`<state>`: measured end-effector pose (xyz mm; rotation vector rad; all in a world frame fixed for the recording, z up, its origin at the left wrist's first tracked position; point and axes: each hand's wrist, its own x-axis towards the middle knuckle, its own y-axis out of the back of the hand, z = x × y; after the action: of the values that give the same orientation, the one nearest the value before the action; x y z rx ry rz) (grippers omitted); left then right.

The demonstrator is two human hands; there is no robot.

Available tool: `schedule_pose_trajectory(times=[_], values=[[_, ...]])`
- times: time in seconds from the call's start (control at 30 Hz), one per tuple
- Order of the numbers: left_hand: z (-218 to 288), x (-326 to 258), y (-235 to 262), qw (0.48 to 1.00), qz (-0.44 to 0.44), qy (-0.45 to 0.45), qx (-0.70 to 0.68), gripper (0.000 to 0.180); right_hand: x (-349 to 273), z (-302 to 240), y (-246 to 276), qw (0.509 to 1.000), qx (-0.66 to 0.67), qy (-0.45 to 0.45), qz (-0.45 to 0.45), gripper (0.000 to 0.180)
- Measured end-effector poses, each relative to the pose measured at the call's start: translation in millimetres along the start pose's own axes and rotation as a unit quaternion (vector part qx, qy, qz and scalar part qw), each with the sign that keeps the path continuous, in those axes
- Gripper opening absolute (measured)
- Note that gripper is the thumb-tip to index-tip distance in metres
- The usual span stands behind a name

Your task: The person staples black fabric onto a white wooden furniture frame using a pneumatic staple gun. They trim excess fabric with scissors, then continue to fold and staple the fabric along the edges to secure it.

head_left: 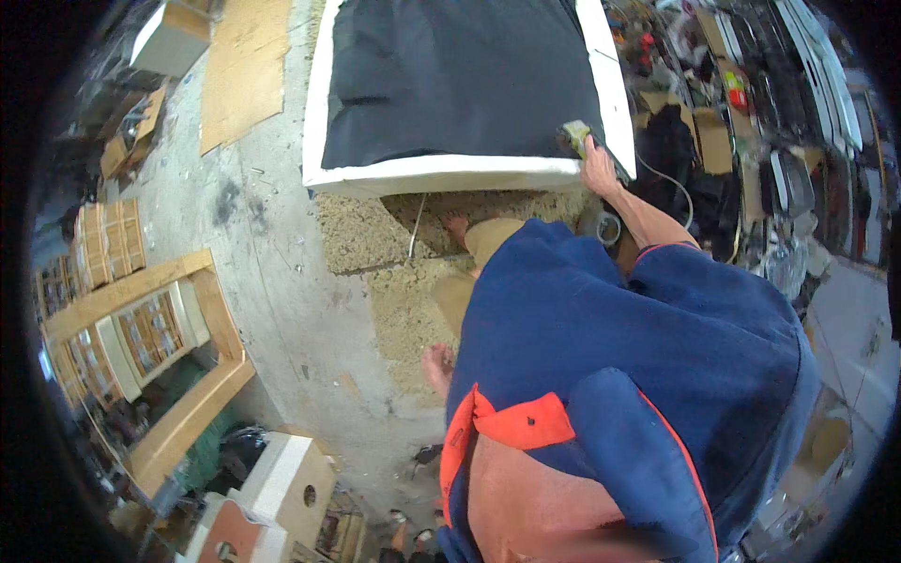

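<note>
My right hand [598, 173] is closed round a yellow-green and black tool [573, 137] that looks like a staple gun. The tool rests at the near right corner of a large upholstered piece with a white border [450, 174]. Dark cloth [460, 84] covers the middle of that piece, somewhat wrinkled along its left side. A thin pale hose [678, 178] curves away to the right of my hand. My left hand does not show; the navy shirt [601, 338] fills much of the lower right.
Speckled foam-like padding [352, 230] lies beneath the piece, near my bare feet. A wooden frame [202, 408] stands at left, and cardboard [246, 70] lies on the grey floor. Crowded boxes and materials [713, 141] line the right. White-and-brown panels [282, 483] stand at lower left.
</note>
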<state>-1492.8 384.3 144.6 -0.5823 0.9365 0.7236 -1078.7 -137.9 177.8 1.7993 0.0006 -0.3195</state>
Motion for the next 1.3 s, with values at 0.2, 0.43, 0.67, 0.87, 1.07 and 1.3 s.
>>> schedule_pose_trajectory(times=[0.2, 0.43, 0.67, 0.87, 1.07, 1.3], values=[[128.3, 4.7, 8.6, 0.990, 0.112, -0.032, 0.079, 0.032, 26.5, 32.8, -1.8, 0.985, -0.089, -0.141, 0.043, 0.080], [254.2, 18.9, -53.1, 0.946, 0.046, -0.039, 0.318, 0.042, 68.3, 63.5, -37.5, 0.973, -0.080, -0.168, 0.134, 0.073], [330.2, 110.7, -180.4, 0.926, 0.011, -0.125, 0.357, 0.037, 64.7, 102.9, -49.6, 0.984, -0.042, -0.109, 0.136, 0.072], [381.7, 206.2, -287.0, 0.884, -0.030, -0.282, 0.371, 0.043, 71.7, 121.6, -44.6, 0.981, -0.070, -0.169, 0.069, 0.063], [403.9, 274.8, -336.3, 0.775, 0.020, -0.383, 0.502, 0.041, 33.7, 31.8, -23.1, 0.943, -0.073, -0.198, 0.258, 0.058], [418.6, 296.5, -337.8, 0.632, -0.019, -0.507, 0.586, 0.016, -62.9, -234.6, -82.5, 0.852, 0.451, -0.254, 0.079, 0.039]])
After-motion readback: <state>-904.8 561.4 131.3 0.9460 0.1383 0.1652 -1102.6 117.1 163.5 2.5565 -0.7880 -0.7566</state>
